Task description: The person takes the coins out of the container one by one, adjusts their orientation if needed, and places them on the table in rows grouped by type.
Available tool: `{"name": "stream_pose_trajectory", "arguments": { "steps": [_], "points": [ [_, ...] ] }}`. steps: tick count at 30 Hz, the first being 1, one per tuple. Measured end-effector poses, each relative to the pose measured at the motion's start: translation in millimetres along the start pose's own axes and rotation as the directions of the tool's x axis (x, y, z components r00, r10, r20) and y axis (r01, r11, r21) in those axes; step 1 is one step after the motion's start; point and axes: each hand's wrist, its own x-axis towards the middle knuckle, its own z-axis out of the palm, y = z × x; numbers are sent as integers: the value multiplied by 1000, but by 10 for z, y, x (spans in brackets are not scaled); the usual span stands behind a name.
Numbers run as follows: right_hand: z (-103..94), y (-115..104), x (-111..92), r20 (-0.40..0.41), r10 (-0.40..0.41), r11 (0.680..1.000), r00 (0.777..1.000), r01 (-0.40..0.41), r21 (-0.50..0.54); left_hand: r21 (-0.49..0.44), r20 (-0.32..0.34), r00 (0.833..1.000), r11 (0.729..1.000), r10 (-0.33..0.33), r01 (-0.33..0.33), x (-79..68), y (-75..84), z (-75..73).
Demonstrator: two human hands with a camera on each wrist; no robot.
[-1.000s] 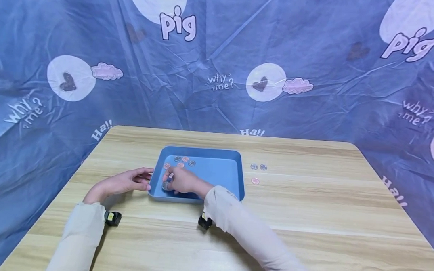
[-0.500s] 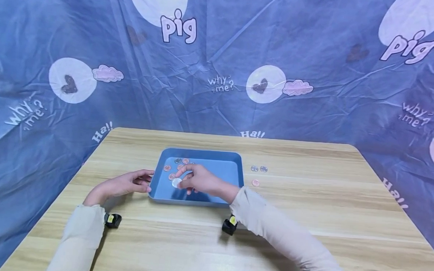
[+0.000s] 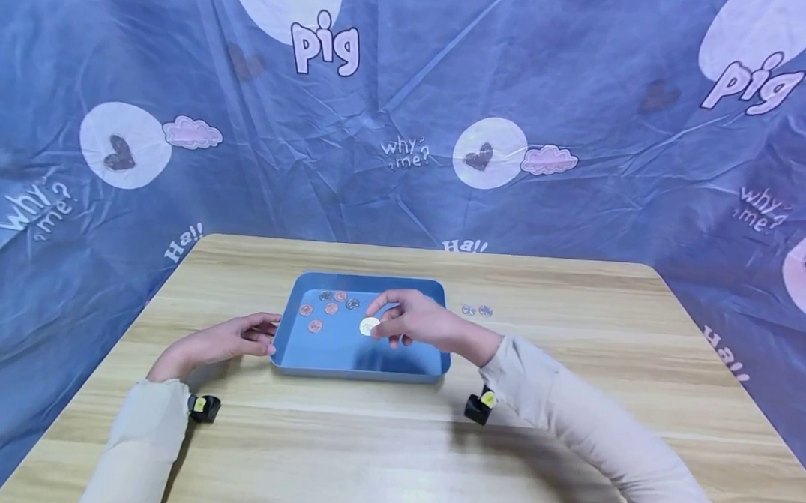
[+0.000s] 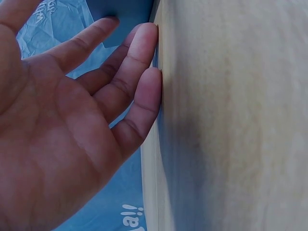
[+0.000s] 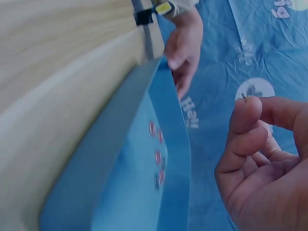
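Observation:
My right hand [image 3: 416,320] pinches a silver coin [image 3: 369,326] between thumb and forefinger, above the blue tray [image 3: 360,374]. In the right wrist view only a thin edge of that coin [image 5: 244,96] shows at the fingertips. Several copper coins [image 3: 315,326] and two silver coins [image 3: 353,304] lie flat in the tray's left half. At the tray's left wall is my left hand [image 3: 226,340], its fingers relaxed and the fingertips at the wall. The left wrist view shows the palm of the left hand [image 4: 72,125], with nothing held in it.
Two silver coins [image 3: 476,311] lie side by side on the wooden table [image 3: 367,445], right of the tray. A printed blue cloth [image 3: 405,191] hangs behind the table. Each wrist wears a black camera, such as the right wrist camera [image 3: 479,406].
My right hand has lifted the silver coin from the tray's left side and carried it right. The copper coin right of the tray is now hidden by the right arm. The left hand stays put.

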Motion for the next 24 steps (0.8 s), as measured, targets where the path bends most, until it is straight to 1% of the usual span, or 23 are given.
{"name": "stream_pose_trajectory", "arguments": {
  "steps": [7,10,17,18,24],
  "points": [
    [-370,199,-209,-50,6,1000,999,-7,-16,-12,1,1000,1000,-1,1,7,2,-16],
    [-489,305,-278,-73,3,1000,997,-2,16,-12,-3,1000,1000,-6,6,16,3,-9],
    [-733,587,-420,-101,28,992,995,-15,124,6,4,1000,1000,27,-27,15,10,25],
    [-766,622,-439,-108,31,990,994,-16,137,3,-1,1000,1000,21,-21,14,8,26],
    [-972,824,-558,-171,53,988,984,-27,152,1,-15,1000,1000,14,-13,-1,0,22]
  ]
}}
